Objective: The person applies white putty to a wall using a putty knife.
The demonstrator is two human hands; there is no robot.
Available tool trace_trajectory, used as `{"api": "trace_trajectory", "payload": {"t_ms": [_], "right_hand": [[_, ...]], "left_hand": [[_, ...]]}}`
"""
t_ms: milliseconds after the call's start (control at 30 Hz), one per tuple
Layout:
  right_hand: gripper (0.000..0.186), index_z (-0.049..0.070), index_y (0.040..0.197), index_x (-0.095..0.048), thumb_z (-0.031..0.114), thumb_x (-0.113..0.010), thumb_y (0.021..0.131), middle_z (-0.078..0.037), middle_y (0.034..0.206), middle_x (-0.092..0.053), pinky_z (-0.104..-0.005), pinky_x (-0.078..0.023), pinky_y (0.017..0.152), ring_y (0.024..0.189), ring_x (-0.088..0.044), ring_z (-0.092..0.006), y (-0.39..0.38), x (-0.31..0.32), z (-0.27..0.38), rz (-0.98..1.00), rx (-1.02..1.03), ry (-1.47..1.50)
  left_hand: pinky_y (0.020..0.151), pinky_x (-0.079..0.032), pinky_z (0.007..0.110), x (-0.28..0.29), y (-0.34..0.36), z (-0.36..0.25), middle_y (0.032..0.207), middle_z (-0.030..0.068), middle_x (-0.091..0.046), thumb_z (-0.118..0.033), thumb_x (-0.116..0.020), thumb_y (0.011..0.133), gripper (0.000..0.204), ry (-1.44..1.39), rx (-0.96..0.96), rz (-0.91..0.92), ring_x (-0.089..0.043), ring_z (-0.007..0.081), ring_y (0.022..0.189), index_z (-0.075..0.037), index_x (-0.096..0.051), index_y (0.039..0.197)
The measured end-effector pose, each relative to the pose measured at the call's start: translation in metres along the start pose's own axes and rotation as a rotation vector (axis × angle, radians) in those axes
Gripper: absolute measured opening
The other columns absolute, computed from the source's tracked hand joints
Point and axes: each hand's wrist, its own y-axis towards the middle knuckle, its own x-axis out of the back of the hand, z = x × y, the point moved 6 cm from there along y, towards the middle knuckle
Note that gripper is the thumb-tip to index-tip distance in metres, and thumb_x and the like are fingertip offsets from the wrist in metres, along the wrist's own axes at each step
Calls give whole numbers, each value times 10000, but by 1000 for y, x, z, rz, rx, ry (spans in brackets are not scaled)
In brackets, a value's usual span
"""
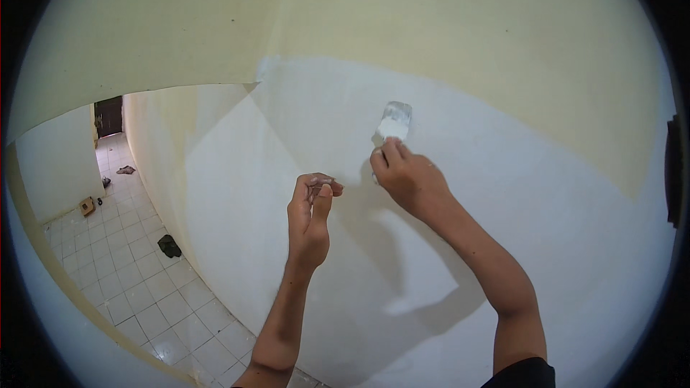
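A putty knife, its grey blade partly coated in white paste, is gripped in my right hand. The blade points upward and lies at or very near the white-coated wall; any gap is hard to judge. Lower and to the left, my left hand is raised before the same wall. Its fingers are bent over toward the thumb and carry white smears. Whatever may be between those fingertips is too small to make out.
Pale yellow wall continues above the white area. At left, a tiled floor runs back to a dark doorway. A dark bundle and a small brown box lie on it. A dark object is at the right edge.
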Motion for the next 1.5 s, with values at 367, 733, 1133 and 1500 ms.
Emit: {"api": "trace_trajectory", "payload": {"t_ms": [367,733,1133,1500], "right_hand": [[266,-64,1015,-580,138,-597,843,-266,1002,-599,-308,-599,597,885,-668,-291,-32,24,-8,18,-73,-18],[178,-16,935,-619,141,-572,866,-195,921,-661,-281,-552,574,830,-689,-255,-127,-30,71,151,149,20],[235,-39,1028,-577,9,-633,805,-179,966,-577,-307,-579,605,943,-678,-271,-135,140,-44,-106,-182,-123],[277,-62,1045,-572,45,-620,794,-316,1106,-582,-305,-595,631,1006,-673,-346,-203,111,-39,272,-221,-221]], "left_hand": [[805,-428,320,-20,-33,14,926,79,-630,-231,-449,982,217,46,94,-18,-600,177,917,-47,-543,1046],[767,-450,314,-36,-73,16,819,70,-593,-219,-457,983,214,-24,134,-66,-582,168,781,-28,-547,948],[719,-438,305,-97,-70,13,796,58,-593,-177,-474,978,180,-155,130,73,-569,147,754,-25,-548,916],[665,-454,301,-147,-83,20,774,56,-582,-160,-476,992,184,-238,143,191,-582,151,694,-12,-556,919]]}}
